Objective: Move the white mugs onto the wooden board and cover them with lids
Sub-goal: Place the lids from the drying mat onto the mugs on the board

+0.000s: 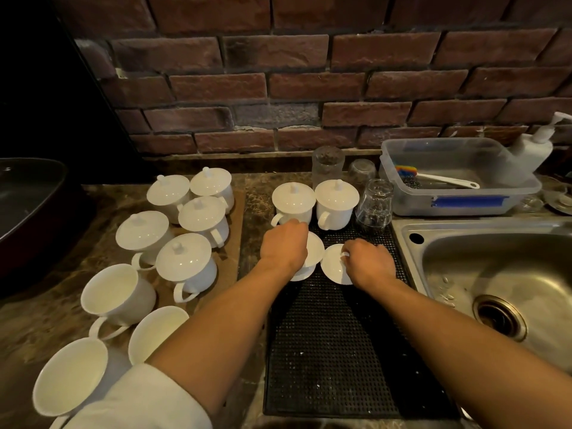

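While three white mugs (119,294) gape uncovered at the counter's near left corner, we grip two loose lids on the black drying mat (331,351) beside the sink (483,274). Our left hand (283,244) closes down over one lid (314,252); our right hand (368,261) pinches the knob of the other lid (334,267), both lying flat, knobs up. Five lidded mugs crowd the wooden board (230,243) toward the back left; two more covered mugs (335,204) wait at the mat's far edge, just beyond our knuckles, handles pointing near-left. The open mugs lie left and nearer, rims tipped toward us; our left arm looks closer to them.
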Demonstrator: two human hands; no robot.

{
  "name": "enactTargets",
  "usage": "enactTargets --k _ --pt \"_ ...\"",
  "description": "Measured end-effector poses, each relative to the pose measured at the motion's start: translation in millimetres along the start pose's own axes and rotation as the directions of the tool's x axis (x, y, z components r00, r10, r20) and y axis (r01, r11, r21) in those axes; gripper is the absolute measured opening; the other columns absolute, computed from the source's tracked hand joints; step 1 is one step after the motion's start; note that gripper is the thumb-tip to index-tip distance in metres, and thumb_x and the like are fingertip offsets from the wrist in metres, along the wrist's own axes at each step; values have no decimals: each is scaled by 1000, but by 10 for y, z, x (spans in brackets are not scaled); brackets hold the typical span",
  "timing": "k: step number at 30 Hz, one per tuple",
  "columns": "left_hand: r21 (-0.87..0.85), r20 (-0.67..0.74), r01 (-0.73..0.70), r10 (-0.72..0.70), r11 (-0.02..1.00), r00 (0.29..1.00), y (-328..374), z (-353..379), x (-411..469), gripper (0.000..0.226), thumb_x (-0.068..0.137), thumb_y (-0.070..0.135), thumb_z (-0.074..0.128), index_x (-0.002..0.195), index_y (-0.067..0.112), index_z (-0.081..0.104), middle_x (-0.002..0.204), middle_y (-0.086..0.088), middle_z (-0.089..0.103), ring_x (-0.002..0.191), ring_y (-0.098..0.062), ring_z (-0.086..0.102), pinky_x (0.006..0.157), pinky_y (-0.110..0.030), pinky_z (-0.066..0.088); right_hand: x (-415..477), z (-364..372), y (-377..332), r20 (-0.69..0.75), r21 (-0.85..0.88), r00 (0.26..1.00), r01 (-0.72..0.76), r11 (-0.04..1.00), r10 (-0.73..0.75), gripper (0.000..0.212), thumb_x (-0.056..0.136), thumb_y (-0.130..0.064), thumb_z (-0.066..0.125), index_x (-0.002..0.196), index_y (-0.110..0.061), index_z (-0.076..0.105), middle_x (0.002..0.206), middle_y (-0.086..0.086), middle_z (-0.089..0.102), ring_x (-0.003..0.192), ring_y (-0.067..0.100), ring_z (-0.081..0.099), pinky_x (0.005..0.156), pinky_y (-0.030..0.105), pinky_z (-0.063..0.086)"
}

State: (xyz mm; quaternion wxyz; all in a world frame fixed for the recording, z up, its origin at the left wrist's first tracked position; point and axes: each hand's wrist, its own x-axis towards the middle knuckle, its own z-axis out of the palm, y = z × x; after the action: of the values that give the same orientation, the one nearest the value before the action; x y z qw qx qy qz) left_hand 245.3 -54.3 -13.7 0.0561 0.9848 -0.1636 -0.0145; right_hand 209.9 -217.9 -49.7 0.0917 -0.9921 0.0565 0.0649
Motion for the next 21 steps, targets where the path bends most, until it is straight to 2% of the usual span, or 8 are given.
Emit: enactTargets --k 5,11,16,21 --pt "-63 -58 -36 33 997 998 7 -237 -163 23 92 14 52 114 13 59 115 -8 59 96 -30 60 66 -36 40 -184 -106 67 -30 -31 999 -29 999 28 25 92 -23 44 107 -17 63 113 7 64 100 29 61 89 36 36" --pt "-111 -186 -119 97 987 978 -81 -683 -419 24 94 26 49 115 21 58 114 -3 60 91 -26 62 61 -31 39 -446 -369 71 -73 -44 995 -71 997 67 25 89 -29 48 104 -18 66 107 9 69 97 29 64 82 36 48" --pt "-136 -243 -127 91 982 966 -425 -1100 -626 27 94 32 51 118 26 60 122 0 61 100 -23 61 71 -32 43 -608 -703 -146 -77 -12 994 -75 997 74 26 90 -30 50 107 -20 66 105 8 70 94 28 64 79 39 52" --pt "-141 -353 -83 28 987 935 -966 -1472 -852 21 92 35 53 109 29 63 108 4 68 93 -20 62 65 -31 40 -783 -961 -546 -101 28 994 -30 999 33 26 90 -30 53 108 -17 66 102 11 69 92 29 63 79 42 54"
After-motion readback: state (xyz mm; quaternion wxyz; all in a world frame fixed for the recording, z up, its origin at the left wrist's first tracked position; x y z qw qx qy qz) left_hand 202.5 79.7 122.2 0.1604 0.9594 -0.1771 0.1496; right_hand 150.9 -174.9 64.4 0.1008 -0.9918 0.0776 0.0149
